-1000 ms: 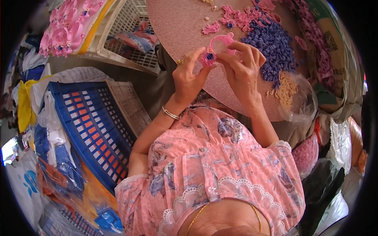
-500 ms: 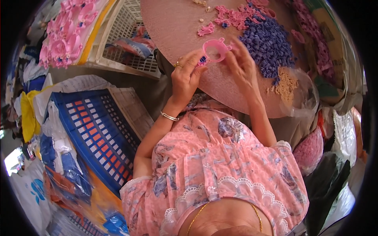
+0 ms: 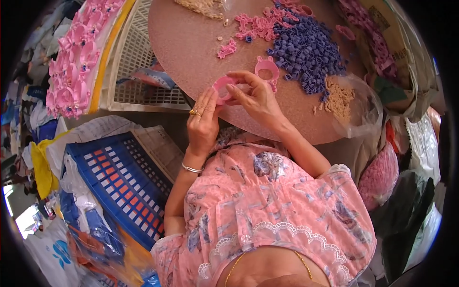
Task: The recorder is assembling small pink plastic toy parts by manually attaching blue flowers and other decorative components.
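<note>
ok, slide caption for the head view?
Left hand and right hand hold a pink ring over the table; small blue parts lie piled to the right.

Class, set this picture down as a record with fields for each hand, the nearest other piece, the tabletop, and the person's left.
Left hand: holding a pink ring-shaped piece
Right hand: fingers on the same piece
Nearest other piece: pink eared ring, beyond right hand; contact unclear
Tabletop: blue pile, small pink parts, tan pile
Person's left: white crate, blue basket, many pink pieces
</note>
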{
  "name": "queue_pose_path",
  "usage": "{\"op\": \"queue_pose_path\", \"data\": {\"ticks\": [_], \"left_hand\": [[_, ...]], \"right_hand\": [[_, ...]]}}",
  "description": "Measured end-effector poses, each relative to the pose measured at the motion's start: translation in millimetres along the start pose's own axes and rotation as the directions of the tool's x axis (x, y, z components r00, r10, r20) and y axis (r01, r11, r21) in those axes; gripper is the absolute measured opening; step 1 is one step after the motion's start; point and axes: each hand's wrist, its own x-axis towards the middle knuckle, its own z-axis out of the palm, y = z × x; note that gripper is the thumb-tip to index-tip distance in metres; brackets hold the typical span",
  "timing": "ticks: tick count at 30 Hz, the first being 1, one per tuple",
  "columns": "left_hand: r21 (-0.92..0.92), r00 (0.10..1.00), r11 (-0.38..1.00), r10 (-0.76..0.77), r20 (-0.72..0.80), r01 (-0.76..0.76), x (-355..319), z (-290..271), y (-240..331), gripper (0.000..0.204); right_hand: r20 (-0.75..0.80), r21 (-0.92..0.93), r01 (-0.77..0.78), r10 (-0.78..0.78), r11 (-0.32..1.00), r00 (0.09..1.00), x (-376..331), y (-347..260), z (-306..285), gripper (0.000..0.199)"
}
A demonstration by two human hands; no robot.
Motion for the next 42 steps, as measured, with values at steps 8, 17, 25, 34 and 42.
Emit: {"op": "queue_pose_path", "data": {"ticks": [8,17,25,34,42], "left_hand": [[-0.9,0.549,-0.256,-0.722,0.421,0.354,11,-6,-32,0.017],[-0.865,0.463,-0.435,-0.732,0.501,0.249,6,-2,-43,0.012],[-0.898,0.511,-0.322,-0.741,0.436,0.3,14,-3,-25,0.022],[-0.948,0.599,-0.165,-0.742,0.301,0.272,25,-6,-8,0.026],[-0.953,0.674,-0.06,-0.694,0.253,0.296,27,-8,-1,0.029]], "right_hand": [[0.408,-0.872,0.49,-0.562,-0.007,0.719,92,-15,-35,0.029],[0.572,-0.787,0.617,-0.383,-0.004,0.726,66,-8,-29,0.022],[0.147,0.265,0.037,-0.079,0.964,0.986,30,-2,-5,0.016],[0.011,0.382,0.333,-0.365,0.862,0.931,19,30,15,0.019],[-0.009,0.176,0.437,-0.443,0.882,0.897,15,33,13,0.024]]}}
